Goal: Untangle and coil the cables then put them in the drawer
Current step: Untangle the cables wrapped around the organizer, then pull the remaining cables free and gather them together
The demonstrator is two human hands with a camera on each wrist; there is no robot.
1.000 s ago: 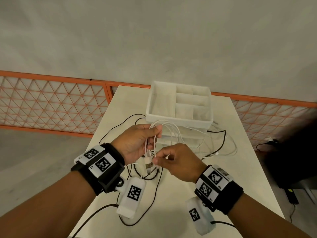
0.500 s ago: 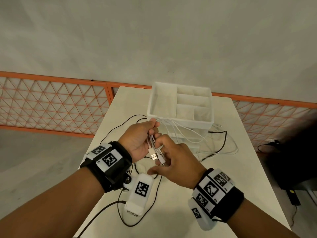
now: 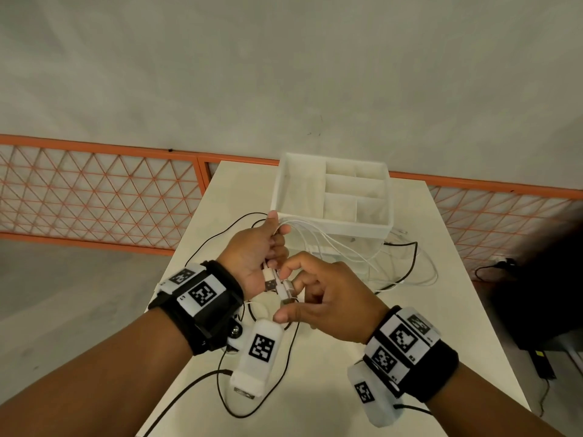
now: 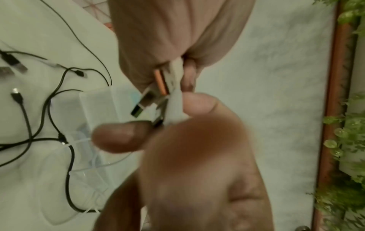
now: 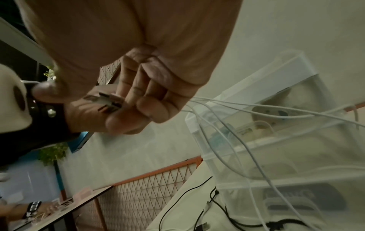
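Above the white table (image 3: 441,326), my left hand (image 3: 277,230) grips a bundle of white cables (image 3: 334,247). Their USB plugs (image 3: 274,280) stick out below its palm. The cables trail right, down in front of the drawer unit (image 3: 331,230), and lie looped on the table. My right hand (image 3: 287,293) meets the left and pinches one white plug (image 4: 173,107) between thumb and forefinger. In the right wrist view the plugs (image 5: 110,101) lie side by side in the left hand's curled fingers. Several black cables (image 3: 285,370) lie loose on the table under my hands.
A white divided tray (image 3: 353,190) sits on top of the translucent drawers (image 5: 296,156) at the table's far end. An orange mesh fence (image 3: 94,200) runs behind the table. A dark object (image 3: 542,288) stands on the floor to the right. Black plug ends (image 4: 15,65) lie on the table.
My right hand has closed in on the left and its fingers have gone from the hanging cable to the plug ends. Both hands have drifted slightly towards the drawer unit.
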